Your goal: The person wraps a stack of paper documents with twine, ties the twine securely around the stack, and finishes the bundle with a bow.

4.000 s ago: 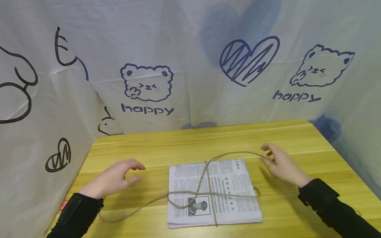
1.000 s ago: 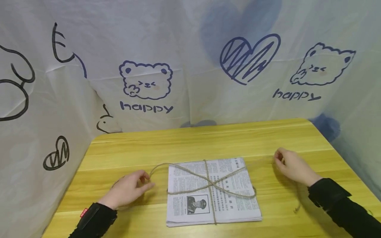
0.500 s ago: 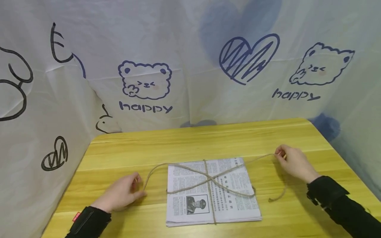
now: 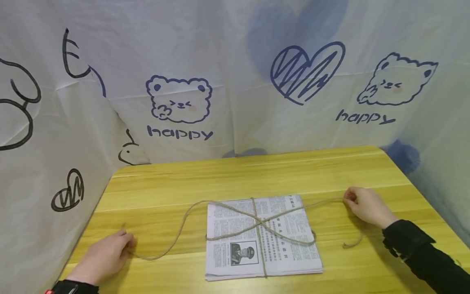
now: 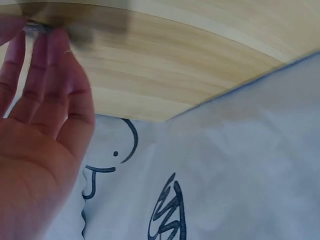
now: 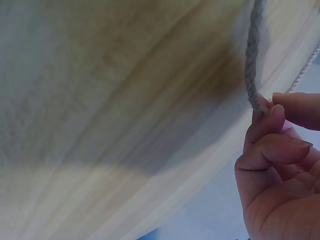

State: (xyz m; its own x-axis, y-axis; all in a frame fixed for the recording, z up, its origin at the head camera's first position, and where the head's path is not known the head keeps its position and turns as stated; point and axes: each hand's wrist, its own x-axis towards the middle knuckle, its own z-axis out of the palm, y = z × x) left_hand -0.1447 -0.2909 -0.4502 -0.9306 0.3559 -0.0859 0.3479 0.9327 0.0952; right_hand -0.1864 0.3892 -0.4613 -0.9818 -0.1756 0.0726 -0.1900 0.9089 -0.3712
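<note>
A flat stack of folded newspapers (image 4: 293,261) lies on the table, with brown twine (image 4: 260,221) around it. One strand runs front to back over the stack, and two others cross near its middle. My left hand (image 4: 106,255), at the table's left, pinches one length of twine close to its end; the left wrist view shows the fingertips together, the twine there blurred. To the right of the stack, my right hand (image 4: 369,206) pinches the other length between thumb and fingers. From it a short tail hangs down to the table. The twine (image 6: 252,55) also shows in the right wrist view.
The yellow wood-grain table (image 4: 176,179) has its far edge against a pale cloth (image 4: 235,73) with drawn bears, hearts and words. More cloth hangs along both sides.
Over the four seconds, both hands have taken hold of opposite twine lengths, which now cross over the stack. In the last half second the left hand slid down-left along its strand; the right barely moved.
</note>
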